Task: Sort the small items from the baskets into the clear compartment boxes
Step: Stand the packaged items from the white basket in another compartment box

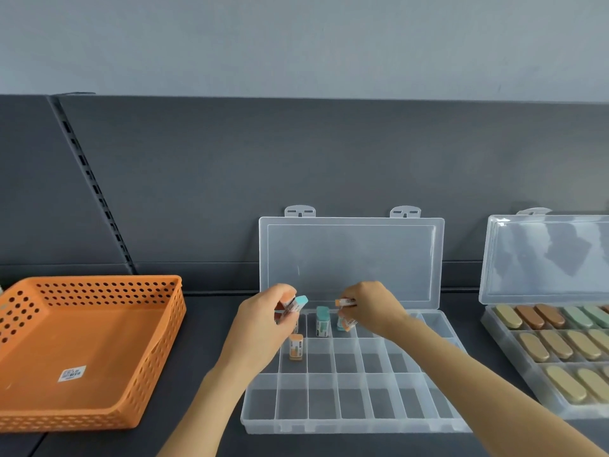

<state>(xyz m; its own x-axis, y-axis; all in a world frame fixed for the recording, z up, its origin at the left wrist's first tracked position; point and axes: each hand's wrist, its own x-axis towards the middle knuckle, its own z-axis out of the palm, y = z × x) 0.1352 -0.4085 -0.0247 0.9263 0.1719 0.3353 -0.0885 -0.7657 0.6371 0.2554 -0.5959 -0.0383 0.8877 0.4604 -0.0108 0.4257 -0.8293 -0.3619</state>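
Roughly midway, I'd say: orange basket [82, 324] looks emptied, teal eraser [323, 321] and orange eraser [296, 347] stand in the middle box [346, 427] toward its far-left corner. Left hand [263, 324] and right hand [372, 308] each grip more erasers. Right box [527, 380] looks full.

The left hand [263, 319] covers the far left compartments of the clear box [356, 425], so what stands there I cannot see. Its fingers [286, 291] close round several small erasers [293, 306], but they overlap and I cannot count them. The right hand [372, 308] hides most of the two more of them that it pinches; only the ends come out. The print on every wrapper is too small to read, and the same for the white sticker [72, 373] in the orange basket [66, 420]. The basket is cut off at the left side of the view, the second box [514, 355] with oval pieces [557, 344] at the right side, and both forearms at the bottom
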